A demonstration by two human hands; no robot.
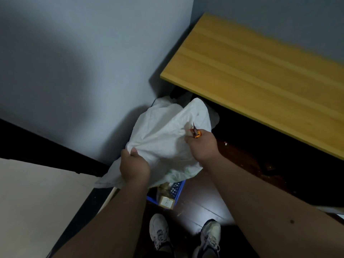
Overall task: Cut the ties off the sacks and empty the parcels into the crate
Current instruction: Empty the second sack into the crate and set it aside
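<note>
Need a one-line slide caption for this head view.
Left hand grips white sack over blue crate; right hand holds orange cutter.

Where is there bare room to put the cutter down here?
The wooden tabletop on the right is bare where visible. Dark floor between crate and shoes is open. The crate is crowded: sack and parcels fill it.

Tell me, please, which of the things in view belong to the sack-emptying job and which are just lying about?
In the job: white sack, gripped by left hand; orange cutter in right hand; blue crate; boxed parcel.
Lying about: wooden tabletop; pale board.
</note>
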